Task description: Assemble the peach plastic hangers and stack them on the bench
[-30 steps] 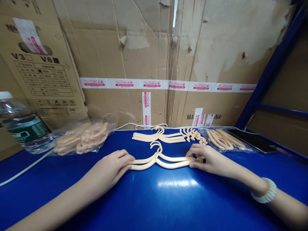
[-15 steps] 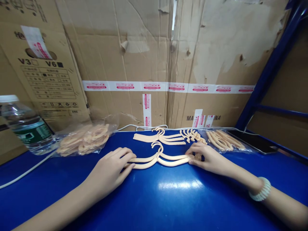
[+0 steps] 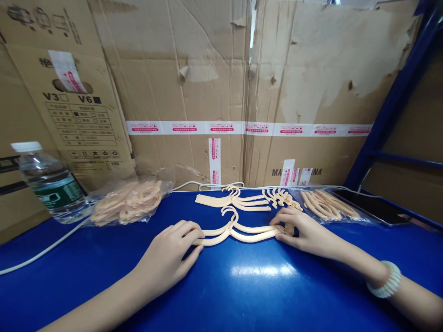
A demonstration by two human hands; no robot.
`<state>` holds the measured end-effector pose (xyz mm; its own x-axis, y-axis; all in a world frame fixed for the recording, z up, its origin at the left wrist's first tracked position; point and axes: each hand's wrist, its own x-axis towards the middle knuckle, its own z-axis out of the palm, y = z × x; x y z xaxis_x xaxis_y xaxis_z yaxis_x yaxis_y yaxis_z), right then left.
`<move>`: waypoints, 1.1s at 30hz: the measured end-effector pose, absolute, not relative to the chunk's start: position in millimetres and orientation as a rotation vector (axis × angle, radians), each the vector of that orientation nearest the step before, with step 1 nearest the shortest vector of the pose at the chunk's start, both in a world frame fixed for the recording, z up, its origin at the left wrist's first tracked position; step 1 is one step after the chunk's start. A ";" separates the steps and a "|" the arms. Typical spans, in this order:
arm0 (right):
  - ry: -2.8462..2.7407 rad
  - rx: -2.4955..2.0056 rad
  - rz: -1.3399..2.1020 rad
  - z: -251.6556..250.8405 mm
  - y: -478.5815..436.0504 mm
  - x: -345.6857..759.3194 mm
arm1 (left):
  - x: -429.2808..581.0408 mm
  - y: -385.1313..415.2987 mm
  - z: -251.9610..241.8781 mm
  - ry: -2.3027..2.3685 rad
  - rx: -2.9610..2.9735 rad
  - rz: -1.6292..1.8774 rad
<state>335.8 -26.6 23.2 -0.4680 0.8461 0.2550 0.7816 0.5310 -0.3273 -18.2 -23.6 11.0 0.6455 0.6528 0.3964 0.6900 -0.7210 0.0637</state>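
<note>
A small stack of peach plastic hangers (image 3: 238, 229) lies flat on the blue table (image 3: 242, 286) in front of me. My left hand (image 3: 173, 253) presses on the stack's left end, fingers curled over it. At the right end, my right hand (image 3: 304, 230) pinches the hanger tips, with a white bead bracelet (image 3: 386, 280) on that wrist. Behind lies a second stack of hangers (image 3: 231, 199), and beside it a loose bunch of hangers (image 3: 281, 196).
A clear bag of hangers (image 3: 126, 201) lies at the back left, another bag of hangers (image 3: 328, 204) at the back right. A water bottle (image 3: 50, 184) stands far left. A white cable (image 3: 38, 253) runs along the table. A dark phone (image 3: 375, 207) lies right. Cardboard boxes (image 3: 221, 92) wall the back.
Both hands stay on the ends of the hanger stack. The view has shifted slightly, so everything sits a little to the right; the right fingers have closed a bit on the tips.
</note>
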 end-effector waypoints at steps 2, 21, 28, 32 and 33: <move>-2.390 -1.336 0.231 23.4 -26.9 335.8 | -18.0 -24.2 9.8 -1.135 -2.763 -0.635; -2.407 -1.318 0.247 23.9 -27.4 335.8 | -6.5 -35.0 10.9 -0.974 -2.917 -0.883; -2.400 -1.294 0.243 23.0 -27.6 335.0 | -6.8 -36.1 9.1 -0.980 -2.928 -0.842; -2.405 -1.294 0.234 24.3 -28.9 334.1 | -7.2 -34.5 9.4 -1.057 -2.935 -0.869; -2.407 -1.293 0.231 24.7 -29.3 333.9 | -7.2 -34.2 9.3 -1.075 -2.933 -0.876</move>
